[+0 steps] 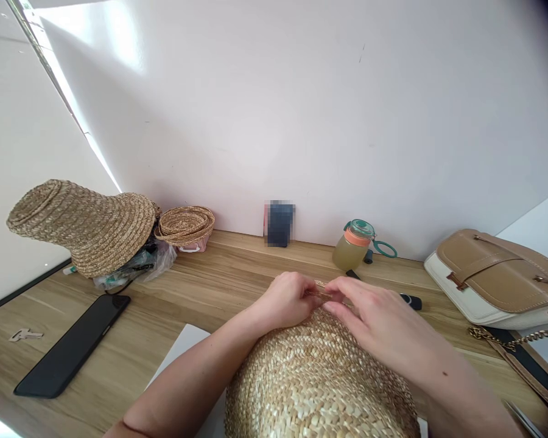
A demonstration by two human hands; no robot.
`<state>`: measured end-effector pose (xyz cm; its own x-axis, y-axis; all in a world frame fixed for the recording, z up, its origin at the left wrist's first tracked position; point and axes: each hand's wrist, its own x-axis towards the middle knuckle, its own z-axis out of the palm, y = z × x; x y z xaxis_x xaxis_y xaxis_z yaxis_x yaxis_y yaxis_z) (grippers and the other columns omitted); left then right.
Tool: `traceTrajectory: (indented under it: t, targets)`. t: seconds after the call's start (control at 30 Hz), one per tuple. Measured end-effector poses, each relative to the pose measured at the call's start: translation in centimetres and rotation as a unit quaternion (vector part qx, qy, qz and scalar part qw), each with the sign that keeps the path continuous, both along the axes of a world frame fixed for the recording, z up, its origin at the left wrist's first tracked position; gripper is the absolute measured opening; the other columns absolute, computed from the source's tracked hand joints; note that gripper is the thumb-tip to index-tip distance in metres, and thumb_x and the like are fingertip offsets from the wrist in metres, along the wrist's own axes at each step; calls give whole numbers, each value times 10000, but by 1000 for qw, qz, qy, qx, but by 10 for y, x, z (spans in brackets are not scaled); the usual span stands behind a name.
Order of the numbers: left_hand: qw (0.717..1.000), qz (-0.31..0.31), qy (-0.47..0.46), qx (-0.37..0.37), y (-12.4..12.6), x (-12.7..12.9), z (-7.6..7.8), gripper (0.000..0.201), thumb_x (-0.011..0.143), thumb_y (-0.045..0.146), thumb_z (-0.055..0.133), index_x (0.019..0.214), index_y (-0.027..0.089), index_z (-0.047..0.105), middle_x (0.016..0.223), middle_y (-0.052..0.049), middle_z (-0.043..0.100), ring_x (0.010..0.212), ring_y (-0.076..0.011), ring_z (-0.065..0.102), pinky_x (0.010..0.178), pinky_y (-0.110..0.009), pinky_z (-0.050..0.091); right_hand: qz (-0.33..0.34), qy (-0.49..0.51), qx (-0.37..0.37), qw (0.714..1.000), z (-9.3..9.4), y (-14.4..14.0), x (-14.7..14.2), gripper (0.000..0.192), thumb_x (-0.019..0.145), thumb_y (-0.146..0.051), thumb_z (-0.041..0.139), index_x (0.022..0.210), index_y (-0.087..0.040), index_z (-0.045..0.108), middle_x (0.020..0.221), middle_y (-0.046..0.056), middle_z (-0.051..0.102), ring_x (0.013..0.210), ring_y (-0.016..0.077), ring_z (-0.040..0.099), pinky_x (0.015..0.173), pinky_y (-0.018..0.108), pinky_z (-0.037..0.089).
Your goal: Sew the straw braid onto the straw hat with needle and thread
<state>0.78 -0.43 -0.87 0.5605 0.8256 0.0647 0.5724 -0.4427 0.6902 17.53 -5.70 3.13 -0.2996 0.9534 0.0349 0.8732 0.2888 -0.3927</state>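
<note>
**Hands meeting at the far edge of a woven straw hat**

Straw fills the bottom of your view: a pale woven hat (319, 383) sits crown-up right in front of you, at 6 o'clock on the table (219, 286), resting partly on a white sheet (182, 347). Both your hands work at its far edge, about 12 o'clock from the crown. Your left hand (287, 298) is curled, fingertips pinched together on a thin strand of straw (322, 294) at the rim; your right hand (369, 316) lies flatter over the weave, its fingertips closing on the same strand from the other side. The two hands touch there, probably so one can steady the braid while the other handles the strand.

At 10 o'clock a second straw hat (82, 225) stands propped over a crumpled plastic bag (137, 264), with a coil of straw braid (185, 225) set on a small pink container just beside it. A black phone (73, 347) lies face-down at 9 o'clock, a small key (25, 334) near it. A bottle (354, 243) of yellowish drink with an orange band stands at 1 o'clock against the wall, and a tan-and-white handbag (497, 280) with a chain strap rests at 3 o'clock, well apart from the hat.
</note>
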Motion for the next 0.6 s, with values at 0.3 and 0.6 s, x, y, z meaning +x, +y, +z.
traceTrajectory:
  t: [0.3,0.6]
  targets:
    - [998,-21,-60,-20,1,-15,23,200,818,267,543,806,130,688,659,11,605,610,-100,482,575,-197,345,-7,274,-213,938,-11,47,43,369,753,-520,628,749,-152,600,612,-42,498,491,68,357,460,215,275]
    - [997,7,-79,6,-6,-19,32,177,824,244,549,829,134,687,708,-3,644,642,-105,514,596,-200,357,38,412,-357,837,-31,55,20,398,646,-488,751,702,-137,571,651,-31,516,568,85,437,558,228,365]
